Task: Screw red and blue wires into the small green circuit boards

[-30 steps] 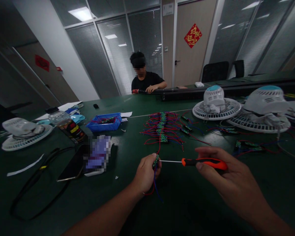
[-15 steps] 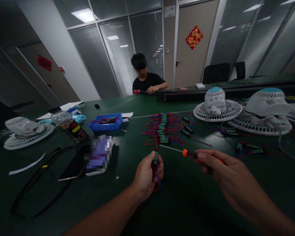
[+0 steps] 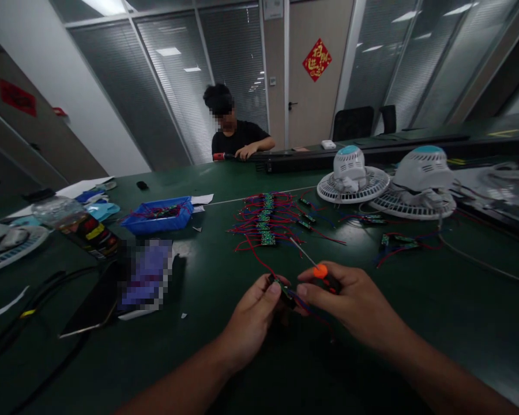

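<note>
Between the thumb and fingers of my left hand (image 3: 257, 311) is a small green circuit board (image 3: 282, 288) with red and blue wires trailing from both ends. My right hand (image 3: 350, 294) grips a screwdriver (image 3: 324, 276) with an orange and black handle, its thin shaft pointing up and left, away from the board. The right fingertips are close beside the board's near end, by its wires; whether they touch it I cannot tell. Beyond my hands, a row of similar wired circuit boards (image 3: 267, 222) lies side by side on the green table (image 3: 216, 271).
A blue tray (image 3: 155, 223) of wired parts stands left of the row. Further left are a bottle (image 3: 75, 225), a phone (image 3: 90, 300) and black cable. White fan units (image 3: 350, 178) sit at right, near loose boards (image 3: 400, 241). Across the table, a person (image 3: 237, 135) holds a red-and-black tool.
My right hand has come left to the held board, with the screwdriver now angled more upward. The board has turned from upright to slanting. The whole view has shifted to the right.
</note>
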Action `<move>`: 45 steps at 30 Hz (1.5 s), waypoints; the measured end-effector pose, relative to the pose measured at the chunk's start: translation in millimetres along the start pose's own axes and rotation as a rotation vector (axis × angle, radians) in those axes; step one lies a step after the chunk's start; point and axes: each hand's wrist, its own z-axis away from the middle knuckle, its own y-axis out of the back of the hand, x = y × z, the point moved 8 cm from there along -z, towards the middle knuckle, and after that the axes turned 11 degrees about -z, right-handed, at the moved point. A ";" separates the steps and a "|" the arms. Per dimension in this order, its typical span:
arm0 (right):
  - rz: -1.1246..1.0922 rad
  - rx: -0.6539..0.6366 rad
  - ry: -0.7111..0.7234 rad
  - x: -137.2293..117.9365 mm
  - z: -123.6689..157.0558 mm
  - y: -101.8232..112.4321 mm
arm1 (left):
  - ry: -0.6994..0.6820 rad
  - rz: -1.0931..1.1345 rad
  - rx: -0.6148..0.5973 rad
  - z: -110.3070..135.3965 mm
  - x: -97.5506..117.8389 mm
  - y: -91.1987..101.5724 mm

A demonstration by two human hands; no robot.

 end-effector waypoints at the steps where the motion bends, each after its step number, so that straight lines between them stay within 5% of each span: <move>1: 0.053 -0.001 0.028 -1.5 0.4 0.1 | 0.000 -0.004 -0.007 0.0 -1.0 0.2; 8: 0.279 -0.014 0.184 -15.6 6.6 -9.7 | -0.025 -0.026 -0.029 2.0 -1.0 -1.8; 19: 0.526 0.007 0.214 -8.4 6.4 -14.4 | -0.118 -0.219 0.035 4.7 -2.9 4.7; 32: 0.233 -0.010 0.114 1.2 -3.2 -9.0 | -0.117 -0.231 -0.003 5.4 0.2 -0.7; 40: 0.380 0.007 0.173 -3.0 -0.3 -12.4 | -0.141 -0.163 -0.056 5.9 6.1 -9.3; 45: 0.382 0.023 0.207 -5.1 0.9 -12.1 | -0.089 -0.173 0.049 5.8 0.5 1.0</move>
